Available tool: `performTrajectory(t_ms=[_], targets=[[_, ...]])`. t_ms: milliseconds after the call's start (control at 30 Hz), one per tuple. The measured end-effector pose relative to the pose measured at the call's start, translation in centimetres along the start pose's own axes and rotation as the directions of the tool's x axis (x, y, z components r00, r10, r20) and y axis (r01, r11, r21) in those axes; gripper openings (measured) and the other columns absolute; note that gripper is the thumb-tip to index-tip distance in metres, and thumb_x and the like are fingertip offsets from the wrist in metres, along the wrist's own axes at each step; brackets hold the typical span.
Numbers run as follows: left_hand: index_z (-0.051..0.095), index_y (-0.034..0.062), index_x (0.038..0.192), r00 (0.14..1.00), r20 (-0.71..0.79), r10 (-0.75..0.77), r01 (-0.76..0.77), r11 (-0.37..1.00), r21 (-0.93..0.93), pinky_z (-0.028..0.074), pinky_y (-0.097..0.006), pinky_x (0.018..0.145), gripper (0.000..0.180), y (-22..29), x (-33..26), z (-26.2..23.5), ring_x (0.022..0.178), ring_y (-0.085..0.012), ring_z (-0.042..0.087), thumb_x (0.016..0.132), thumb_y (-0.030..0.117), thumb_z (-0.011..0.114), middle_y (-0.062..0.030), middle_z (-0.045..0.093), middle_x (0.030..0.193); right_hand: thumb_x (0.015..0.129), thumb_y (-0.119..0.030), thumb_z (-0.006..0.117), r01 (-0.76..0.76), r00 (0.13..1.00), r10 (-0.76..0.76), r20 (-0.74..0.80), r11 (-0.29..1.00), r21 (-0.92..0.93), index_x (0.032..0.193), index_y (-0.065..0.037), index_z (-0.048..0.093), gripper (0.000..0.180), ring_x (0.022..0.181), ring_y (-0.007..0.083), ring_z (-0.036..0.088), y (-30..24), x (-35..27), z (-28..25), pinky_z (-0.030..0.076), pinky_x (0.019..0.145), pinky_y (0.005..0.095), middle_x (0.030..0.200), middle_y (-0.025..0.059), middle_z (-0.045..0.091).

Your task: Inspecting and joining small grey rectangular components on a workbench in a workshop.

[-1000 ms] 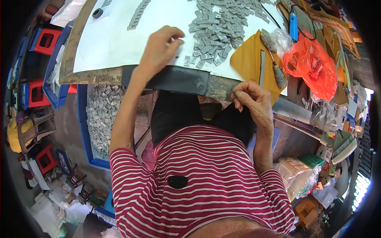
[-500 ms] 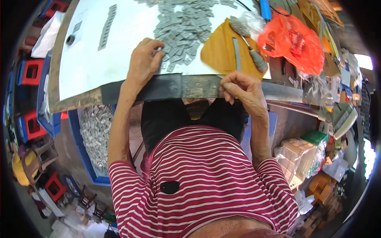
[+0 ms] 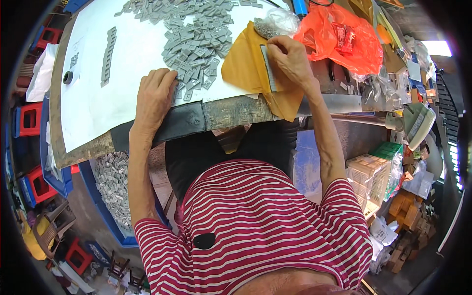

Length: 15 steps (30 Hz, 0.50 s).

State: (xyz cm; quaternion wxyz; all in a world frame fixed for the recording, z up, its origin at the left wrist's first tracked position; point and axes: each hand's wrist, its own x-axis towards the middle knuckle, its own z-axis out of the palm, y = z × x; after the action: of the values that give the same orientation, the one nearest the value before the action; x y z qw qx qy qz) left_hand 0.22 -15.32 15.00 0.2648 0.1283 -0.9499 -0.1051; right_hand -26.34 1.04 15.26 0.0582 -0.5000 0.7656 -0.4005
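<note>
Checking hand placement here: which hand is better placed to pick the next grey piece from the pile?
Probably left: the left hand rests at the edge of the grey pieces, while the right hand is over the yellow envelope.

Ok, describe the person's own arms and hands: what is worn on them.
Both forearms are bare. The left hand and right hand wear no gloves, and no rings or watch show. Short sleeves of a red and white striped shirt cover only the upper arms.

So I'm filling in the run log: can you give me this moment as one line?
left hand: flat at edge of grey parts pile | right hand: pinching grey strip on yellow envelope | surface: white sheet
</note>
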Motion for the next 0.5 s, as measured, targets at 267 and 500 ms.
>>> performTrajectory(t_ms=[267, 500], targets=[[0.054, 0.0035, 0.092, 0.999, -0.049, 0.021, -0.019, 0.998, 0.058, 0.040, -0.032, 0.068, 0.021, -0.4, -0.7, -0.3, 0.080, -0.0223, 0.052, 0.071, -0.001, 0.057, -0.0079, 0.054, 0.087, 0.078, -0.009, 0.054, 0.258, 0.966, -0.247, 0.074, 0.909, -0.327, 0.083, -0.003, 0.057, 0.009, 0.073, 0.0330, 0.056, 1.4, 1.4, 1.4, 0.046, 0.062, 0.0389, 0.078, 0.0147, 0.055], [0.055, 0.0040, 0.091, 0.992, -0.116, -0.054, 0.051, 0.998, -0.034, 0.041, -0.033, 0.068, 0.020, -0.3, -1.3, -0.4, 0.079, -0.0237, 0.052, 0.071, -0.002, 0.058, -0.0089, 0.056, 0.087, 0.078, -0.005, 0.054, 0.312, 0.948, -0.269, 0.167, 0.887, -0.342, 0.088, -0.002, 0.056, 0.011, 0.074, 0.0307, 0.055, 1.4, 1.4, 0.8, 0.045, 0.063, 0.0355, 0.082, 0.0127, 0.053]])
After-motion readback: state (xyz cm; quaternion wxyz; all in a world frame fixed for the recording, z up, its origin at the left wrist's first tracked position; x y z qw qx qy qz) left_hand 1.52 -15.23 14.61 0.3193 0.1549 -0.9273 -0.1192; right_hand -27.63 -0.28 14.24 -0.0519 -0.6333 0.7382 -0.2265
